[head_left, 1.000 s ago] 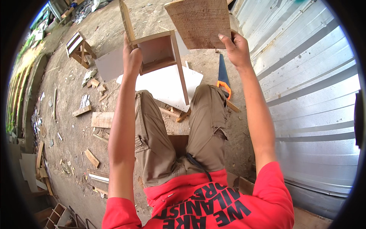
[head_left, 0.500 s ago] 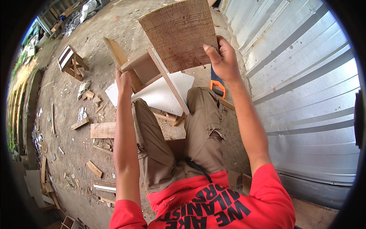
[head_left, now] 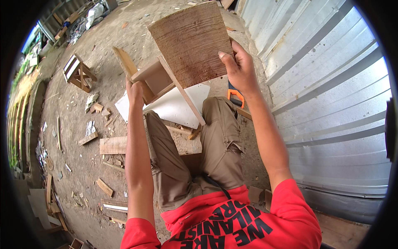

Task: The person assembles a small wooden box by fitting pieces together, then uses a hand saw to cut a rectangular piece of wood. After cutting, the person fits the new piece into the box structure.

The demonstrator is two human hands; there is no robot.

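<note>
Board (head_left: 190,45), flat, brown and rough-grained, is held up in front of the knees, its right edge being pinched by the right hand (head_left: 241,70), with the thumb laid on the near face and the fingers hidden behind. The left side of a wooden frame (head_left: 156,78) is gripped by the left hand (head_left: 134,90); the exact finger placement is concealed. The frame's upper right part is overlapped in view by the board; whether contact is made cannot be told. A long slat (head_left: 182,92) of the frame is pointed down toward the right knee (head_left: 219,108). Beneath the frame, a white sheet (head_left: 176,108) is seen on the ground. A saw (head_left: 236,98) with an orange handle is partly covered by the right forearm. A small wooden stool (head_left: 78,74) is noted well to the left.
</note>
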